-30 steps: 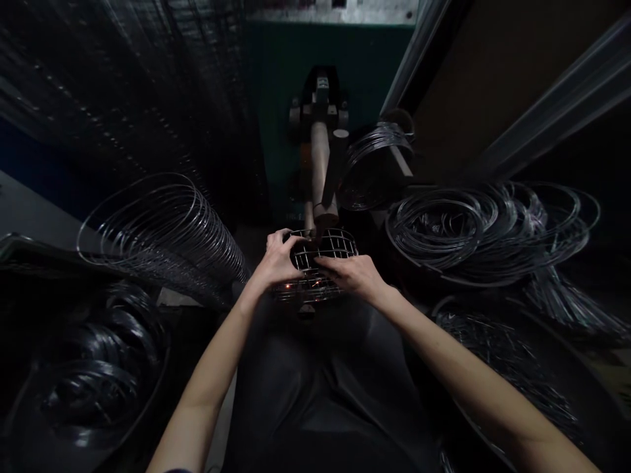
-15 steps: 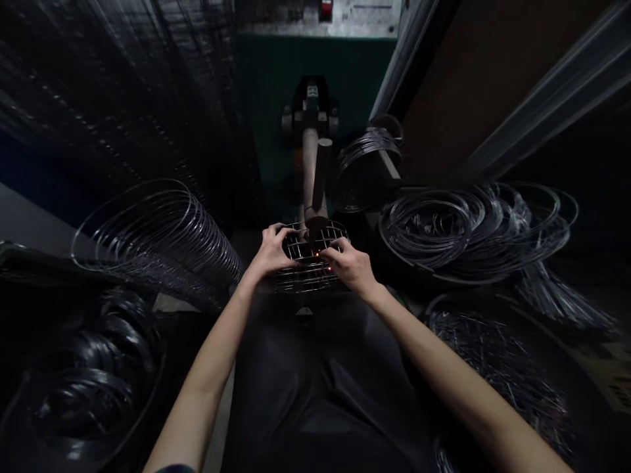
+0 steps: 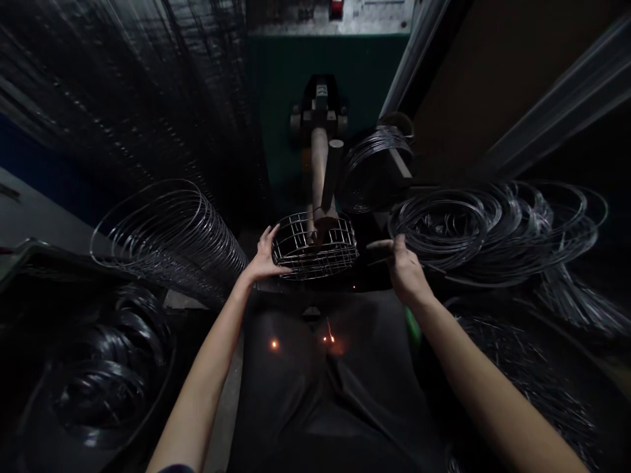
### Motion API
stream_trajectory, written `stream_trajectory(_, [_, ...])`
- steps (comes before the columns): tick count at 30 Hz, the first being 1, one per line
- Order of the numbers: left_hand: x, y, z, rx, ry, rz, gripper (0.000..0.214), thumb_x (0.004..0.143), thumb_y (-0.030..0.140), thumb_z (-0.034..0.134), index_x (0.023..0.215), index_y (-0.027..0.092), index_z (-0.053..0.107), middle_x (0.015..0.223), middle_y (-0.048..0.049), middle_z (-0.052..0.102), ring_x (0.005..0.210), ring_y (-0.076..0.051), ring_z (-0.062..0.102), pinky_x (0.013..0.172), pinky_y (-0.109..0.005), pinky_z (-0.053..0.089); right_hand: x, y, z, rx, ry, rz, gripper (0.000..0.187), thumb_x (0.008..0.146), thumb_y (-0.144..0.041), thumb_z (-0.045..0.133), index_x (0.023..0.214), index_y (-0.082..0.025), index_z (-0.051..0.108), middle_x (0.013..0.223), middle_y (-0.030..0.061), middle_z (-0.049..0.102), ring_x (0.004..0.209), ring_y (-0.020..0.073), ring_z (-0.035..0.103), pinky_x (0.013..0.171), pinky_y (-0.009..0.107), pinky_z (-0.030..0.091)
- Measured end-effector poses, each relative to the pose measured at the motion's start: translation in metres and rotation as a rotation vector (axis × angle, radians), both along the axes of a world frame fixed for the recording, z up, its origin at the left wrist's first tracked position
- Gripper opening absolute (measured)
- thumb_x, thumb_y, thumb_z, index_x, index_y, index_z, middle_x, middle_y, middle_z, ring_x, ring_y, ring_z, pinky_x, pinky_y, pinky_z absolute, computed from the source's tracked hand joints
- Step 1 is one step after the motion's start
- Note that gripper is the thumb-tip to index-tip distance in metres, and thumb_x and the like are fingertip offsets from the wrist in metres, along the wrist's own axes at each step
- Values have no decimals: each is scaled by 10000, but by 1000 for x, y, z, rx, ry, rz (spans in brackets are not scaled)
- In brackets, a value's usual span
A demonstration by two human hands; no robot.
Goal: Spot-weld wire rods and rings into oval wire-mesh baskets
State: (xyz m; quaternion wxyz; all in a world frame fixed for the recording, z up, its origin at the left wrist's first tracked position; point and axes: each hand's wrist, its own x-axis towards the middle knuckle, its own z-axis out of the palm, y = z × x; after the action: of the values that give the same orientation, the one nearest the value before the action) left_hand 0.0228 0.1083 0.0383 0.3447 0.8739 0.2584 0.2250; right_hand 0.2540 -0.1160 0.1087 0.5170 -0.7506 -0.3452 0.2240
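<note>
A round wire basket [image 3: 315,246] sits around the tip of the welding machine's arm [image 3: 319,164]. My left hand [image 3: 263,259] holds the basket's left side, fingers spread up along the rim and thumb at the lower ring. My right hand [image 3: 405,268] is off the basket, to its right, with the thumb pointing left and the fingers apart beside the pile of wire rings [image 3: 444,226]. It holds nothing that I can make out. Small orange sparks [image 3: 329,338] glow on my dark apron [image 3: 315,387] below the basket.
A long row of wire rings [image 3: 167,230] lies at the left like a coil. More ring bundles sit in a bin at lower left [image 3: 98,387] and hang behind the arm [image 3: 374,167]. Short cut wires [image 3: 513,368] fill the lower right. The green machine body [image 3: 315,59] stands ahead.
My right hand has left the basket and moved right toward the ring pile. The left hand shifted to the basket's left side. Sparks have dropped onto the apron.
</note>
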Motion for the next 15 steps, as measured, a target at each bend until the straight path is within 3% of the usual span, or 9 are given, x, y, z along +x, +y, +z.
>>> stream_trajectory(3, [-6,3,-17,-4,-115,9,1261,510,502,855,1481,205,107,1507,-195,184,1423,-348,186,1158,-546,189,0,-25,-13,-110,296,112,762,825,-792,218,737,-170,650,624,62,624,534,151,564,522,277,461])
stream_trajectory(6, [-3,6,-28,19,-206,20,1326,436,512,883,1473,198,118,1493,-205,205,1412,-348,224,1155,-539,208,-11,-47,-32,-218,471,276,621,753,-766,481,772,-166,640,710,80,672,624,182,641,595,312,521])
stream_trajectory(8, [0,7,-34,10,-263,36,1341,420,512,888,1469,203,112,1486,-205,215,1407,-338,248,1149,-534,226,-20,-59,-43,-254,488,356,508,687,-644,674,873,-171,651,858,92,705,817,222,682,751,358,544])
stream_trajectory(10, [3,7,-38,-24,-333,55,1331,425,512,886,1463,222,105,1480,-194,226,1393,-314,291,1138,-520,260,-27,-67,-52,-269,482,371,493,656,-566,738,945,-178,650,923,92,704,906,237,678,815,381,538])
stream_trajectory(13, [3,4,-38,-81,-383,82,1340,394,505,894,1449,238,113,1461,-185,250,1374,-303,332,1118,-512,301,-33,-70,-54,-292,443,352,485,713,-579,675,981,-176,635,851,75,682,739,207,675,663,355,554])
stream_trajectory(15, [-1,0,-35,-94,-349,118,1360,367,487,906,1445,237,115,1443,-193,267,1360,-322,347,1109,-535,306,-36,-65,-44,-290,348,365,503,753,-574,633,1081,-193,610,788,48,662,607,180,631,545,330,526])
